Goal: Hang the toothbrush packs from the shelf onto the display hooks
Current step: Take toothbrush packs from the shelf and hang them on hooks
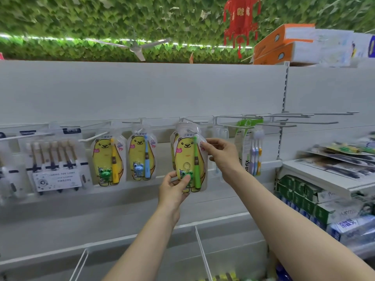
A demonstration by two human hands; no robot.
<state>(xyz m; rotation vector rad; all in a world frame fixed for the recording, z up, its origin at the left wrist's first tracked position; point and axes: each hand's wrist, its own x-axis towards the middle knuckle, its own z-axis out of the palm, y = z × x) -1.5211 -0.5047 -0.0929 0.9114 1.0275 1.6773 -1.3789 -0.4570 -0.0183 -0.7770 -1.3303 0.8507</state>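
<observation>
Fingers of your left hand (172,187) pinch the bottom of a green pack (189,157), its top at a hook (191,130); fingers of your right hand (221,153) hold its upper right edge. Hanging step: likely slide it fully on, then release.

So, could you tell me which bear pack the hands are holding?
The rightmost bear pack, with the green toothbrush: left hand grips its bottom, right hand its upper edge. The yellow-brush pack and blue-brush pack hang untouched.
</observation>
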